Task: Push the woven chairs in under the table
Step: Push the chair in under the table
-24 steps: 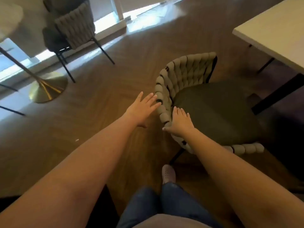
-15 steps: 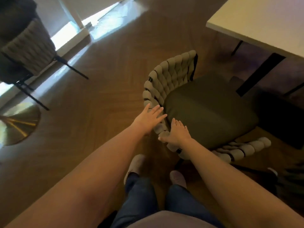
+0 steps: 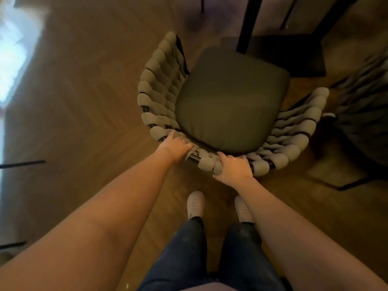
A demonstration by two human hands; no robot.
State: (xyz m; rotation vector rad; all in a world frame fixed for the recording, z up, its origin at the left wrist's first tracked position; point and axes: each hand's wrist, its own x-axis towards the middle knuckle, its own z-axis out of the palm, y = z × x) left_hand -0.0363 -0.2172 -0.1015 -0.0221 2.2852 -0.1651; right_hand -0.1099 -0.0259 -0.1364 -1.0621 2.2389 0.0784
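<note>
A woven chair [image 3: 159, 87] with a curved grey rope back and a dark olive seat cushion [image 3: 228, 101] stands right in front of me, its seat facing a black table leg [image 3: 247, 24]. My left hand [image 3: 175, 144] grips the top rail of the woven back at its left part. My right hand [image 3: 233, 166] grips the same rail a little further right. Both hands curl over the rope weave and the dark metal frame. The tabletop is out of view.
A second woven chair [image 3: 365, 114] stands at the right edge, close to the first chair's right arm. Black table legs and a dark base [image 3: 294, 57] sit beyond the seat. My feet in pale shoes [image 3: 195, 204] stand on the herringbone wood floor [image 3: 84, 97].
Both hands went from lying flat against the chair back to gripping its top rail. I stepped in behind the chair, which now faces the table leg squarely.
</note>
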